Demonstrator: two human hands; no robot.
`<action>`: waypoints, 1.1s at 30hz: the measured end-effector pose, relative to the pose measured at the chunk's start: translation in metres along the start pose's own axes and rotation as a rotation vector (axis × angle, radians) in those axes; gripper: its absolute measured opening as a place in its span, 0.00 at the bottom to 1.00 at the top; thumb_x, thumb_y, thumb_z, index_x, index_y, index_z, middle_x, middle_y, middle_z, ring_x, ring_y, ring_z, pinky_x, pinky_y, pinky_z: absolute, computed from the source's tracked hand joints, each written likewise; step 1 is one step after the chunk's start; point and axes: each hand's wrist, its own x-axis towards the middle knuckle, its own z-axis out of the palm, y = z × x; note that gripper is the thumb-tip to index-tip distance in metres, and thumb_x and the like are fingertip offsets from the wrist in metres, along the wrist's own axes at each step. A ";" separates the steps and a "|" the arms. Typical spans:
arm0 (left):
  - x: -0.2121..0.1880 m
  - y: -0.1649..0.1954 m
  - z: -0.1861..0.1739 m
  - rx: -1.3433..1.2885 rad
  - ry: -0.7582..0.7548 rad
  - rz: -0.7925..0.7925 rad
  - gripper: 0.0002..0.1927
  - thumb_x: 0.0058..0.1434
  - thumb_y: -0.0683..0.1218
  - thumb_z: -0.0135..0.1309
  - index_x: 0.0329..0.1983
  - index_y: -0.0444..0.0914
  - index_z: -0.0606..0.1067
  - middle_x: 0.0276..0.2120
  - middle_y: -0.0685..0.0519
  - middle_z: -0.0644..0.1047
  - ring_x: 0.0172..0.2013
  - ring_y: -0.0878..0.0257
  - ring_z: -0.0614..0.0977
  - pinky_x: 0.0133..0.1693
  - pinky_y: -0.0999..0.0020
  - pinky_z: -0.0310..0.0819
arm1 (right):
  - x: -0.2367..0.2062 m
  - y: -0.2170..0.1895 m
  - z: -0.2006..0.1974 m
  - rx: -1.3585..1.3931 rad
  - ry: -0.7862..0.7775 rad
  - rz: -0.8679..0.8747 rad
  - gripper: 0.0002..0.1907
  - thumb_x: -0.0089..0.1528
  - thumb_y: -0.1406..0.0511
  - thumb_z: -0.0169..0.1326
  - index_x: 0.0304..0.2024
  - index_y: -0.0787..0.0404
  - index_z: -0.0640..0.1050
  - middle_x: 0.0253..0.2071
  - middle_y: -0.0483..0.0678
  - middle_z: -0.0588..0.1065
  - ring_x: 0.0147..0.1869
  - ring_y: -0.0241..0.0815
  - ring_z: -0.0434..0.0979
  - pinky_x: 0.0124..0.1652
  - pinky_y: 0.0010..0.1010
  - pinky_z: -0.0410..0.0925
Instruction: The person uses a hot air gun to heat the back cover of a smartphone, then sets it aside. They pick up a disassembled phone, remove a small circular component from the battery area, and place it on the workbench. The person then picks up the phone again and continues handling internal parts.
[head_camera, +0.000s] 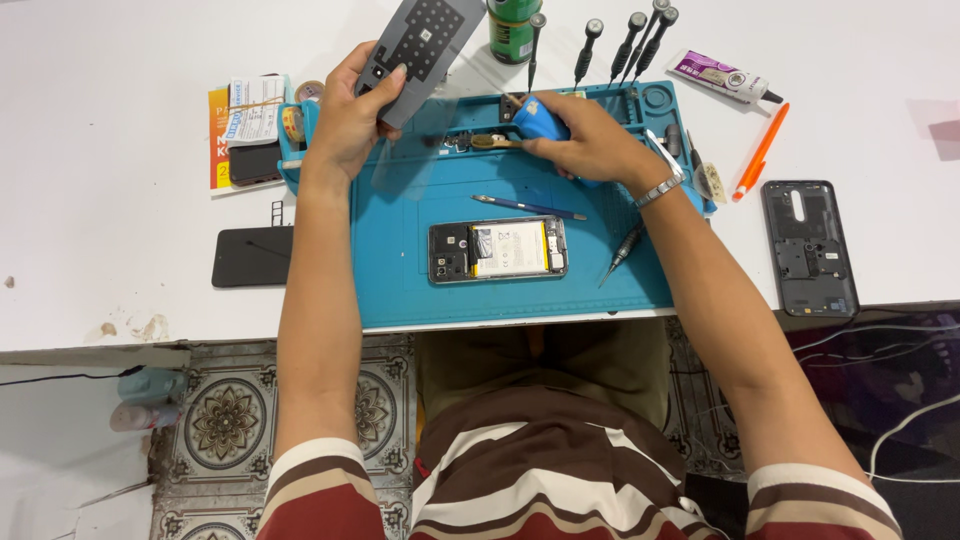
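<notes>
The white counter (120, 60) carries my blue work mat (400, 290), and on the mat, near its front edge, lies the opened phone (498, 250), back off, with its battery and boards bare. That much looks done: the dark back cover (809, 248) sits well apart on the counter to my right. As I judge it, the inside work is only partly through and closing up is all left.

My left hand (345, 120) is lifted over the mat's far left corner, thumb and fingers pinching a grey sheet with a dotted black patch (420, 45). My right hand (590, 140) is curled around a small blue tool (540, 118) at the mat's far tray, gripping it.

Between my hands and the phone lies a thin blue-handled tool (530, 208); a dark screwdriver (622, 252) rests just beside the phone's right end. A row of screwdrivers (625, 40) stands behind the mat, beside a green can (513, 28). A glue tube (722, 78) and an orange pen-like tool (760, 150) lie to the right; a black slab (252, 256) and paper packets (245, 125) to the left.
</notes>
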 end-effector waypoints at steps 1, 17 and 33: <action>0.000 0.000 0.000 0.003 0.007 -0.004 0.16 0.70 0.47 0.58 0.58 0.39 0.74 0.32 0.58 0.77 0.26 0.71 0.76 0.24 0.74 0.70 | 0.000 -0.001 0.000 -0.003 -0.021 0.004 0.19 0.65 0.65 0.59 0.56 0.64 0.72 0.34 0.48 0.74 0.25 0.34 0.74 0.27 0.27 0.70; -0.001 -0.001 0.003 -0.007 0.037 -0.001 0.14 0.70 0.47 0.57 0.57 0.39 0.74 0.32 0.56 0.79 0.27 0.71 0.77 0.25 0.74 0.70 | 0.000 -0.010 0.002 -0.005 -0.008 0.038 0.22 0.63 0.65 0.58 0.60 0.62 0.72 0.35 0.47 0.74 0.24 0.33 0.73 0.25 0.26 0.70; 0.000 0.000 0.011 0.016 0.077 -0.004 0.12 0.70 0.49 0.57 0.53 0.40 0.74 0.32 0.56 0.80 0.28 0.70 0.78 0.26 0.73 0.72 | 0.000 -0.009 0.003 -0.063 -0.020 0.031 0.22 0.62 0.64 0.60 0.57 0.61 0.72 0.36 0.48 0.76 0.24 0.34 0.74 0.25 0.27 0.70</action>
